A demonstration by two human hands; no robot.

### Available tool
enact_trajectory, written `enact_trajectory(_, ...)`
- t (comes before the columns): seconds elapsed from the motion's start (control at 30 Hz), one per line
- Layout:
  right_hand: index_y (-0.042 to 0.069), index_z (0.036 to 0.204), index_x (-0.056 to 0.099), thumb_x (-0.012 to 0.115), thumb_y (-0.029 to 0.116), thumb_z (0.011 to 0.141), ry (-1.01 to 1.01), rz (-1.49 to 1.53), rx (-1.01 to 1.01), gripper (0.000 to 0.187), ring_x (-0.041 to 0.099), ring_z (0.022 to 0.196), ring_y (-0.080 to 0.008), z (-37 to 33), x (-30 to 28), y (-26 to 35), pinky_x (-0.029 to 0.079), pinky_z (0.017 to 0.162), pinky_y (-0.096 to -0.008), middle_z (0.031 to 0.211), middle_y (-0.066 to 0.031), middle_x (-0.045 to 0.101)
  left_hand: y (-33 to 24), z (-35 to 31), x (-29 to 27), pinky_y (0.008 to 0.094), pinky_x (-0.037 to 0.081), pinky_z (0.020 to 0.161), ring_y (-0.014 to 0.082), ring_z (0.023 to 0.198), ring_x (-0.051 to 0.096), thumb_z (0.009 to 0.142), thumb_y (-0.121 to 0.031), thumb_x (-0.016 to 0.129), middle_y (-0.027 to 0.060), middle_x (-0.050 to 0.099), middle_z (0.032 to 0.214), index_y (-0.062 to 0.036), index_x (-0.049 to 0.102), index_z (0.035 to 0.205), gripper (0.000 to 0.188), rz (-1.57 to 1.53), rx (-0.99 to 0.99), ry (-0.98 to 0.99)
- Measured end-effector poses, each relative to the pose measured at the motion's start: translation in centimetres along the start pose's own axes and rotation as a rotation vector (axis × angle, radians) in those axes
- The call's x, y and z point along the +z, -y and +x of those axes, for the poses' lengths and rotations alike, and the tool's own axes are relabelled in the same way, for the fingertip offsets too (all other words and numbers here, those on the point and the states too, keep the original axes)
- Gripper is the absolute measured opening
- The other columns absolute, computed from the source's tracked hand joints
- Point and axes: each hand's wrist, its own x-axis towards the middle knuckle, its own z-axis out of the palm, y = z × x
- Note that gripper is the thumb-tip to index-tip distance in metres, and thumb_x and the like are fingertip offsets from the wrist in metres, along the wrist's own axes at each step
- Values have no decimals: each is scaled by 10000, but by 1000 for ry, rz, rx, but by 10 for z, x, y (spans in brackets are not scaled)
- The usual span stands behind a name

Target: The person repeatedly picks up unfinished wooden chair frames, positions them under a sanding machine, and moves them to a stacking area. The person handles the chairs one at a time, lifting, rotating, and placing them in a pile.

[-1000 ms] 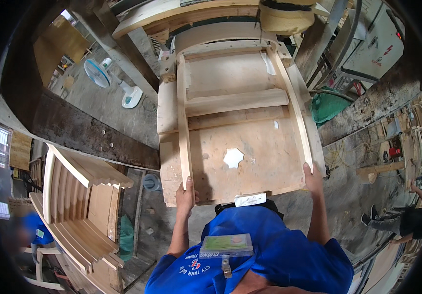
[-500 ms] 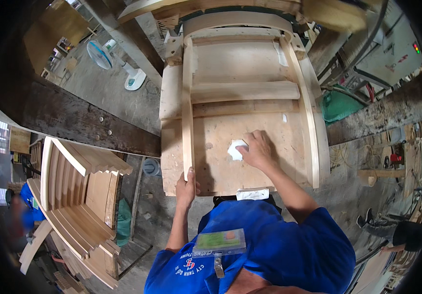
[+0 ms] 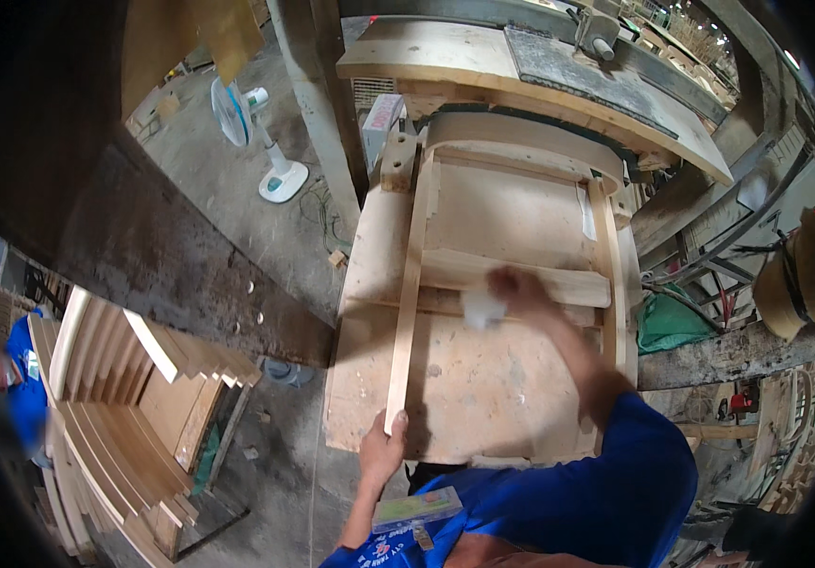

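A wooden chair frame point(image 3: 512, 227) lies flat on a plywood work board point(image 3: 483, 398) in front of me. My left hand point(image 3: 384, 445) grips the near end of the frame's left rail point(image 3: 407, 293) at the board's front edge. My right hand point(image 3: 516, 289) reaches forward over the frame's cross slat point(image 3: 559, 279), blurred by motion, with a small white piece point(image 3: 483, 308) held under its fingers against the wood. I cannot tell what the white piece is.
Several curved wooden chair parts are stacked on the floor at left point(image 3: 133, 398). A white standing fan point(image 3: 247, 123) is at the back left. A person in blue point(image 3: 15, 379) stands at the far left edge. A green bag point(image 3: 673, 322) sits right of the board.
My right hand left the board's front right edge, went to the white piece at the board's middle and moved it forward to the cross slat. The view has tilted toward the machine behind.
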Motion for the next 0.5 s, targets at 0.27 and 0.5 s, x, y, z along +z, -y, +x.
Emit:
enact_trajectory(0.27,31,1206,696,654,242,978,-608,-302,-145,314,714,952,-282,289,-17,46,549,815,-386,1059,-185,740,8,3,-4,439,555,780,337,843,745,1017,-576,523,169,728,818,-62,650,1284,593,-10,28,40)
enact_trajectory(0.5,46,1119,676,638,240,979,-595,-327,-126,243,663,793,-271,369,27,33,515,729,-419,965,-151,701,12,5,7,493,519,957,351,1077,678,929,-587,658,269,694,1160,86,507,1445,861,119,-90,-52)
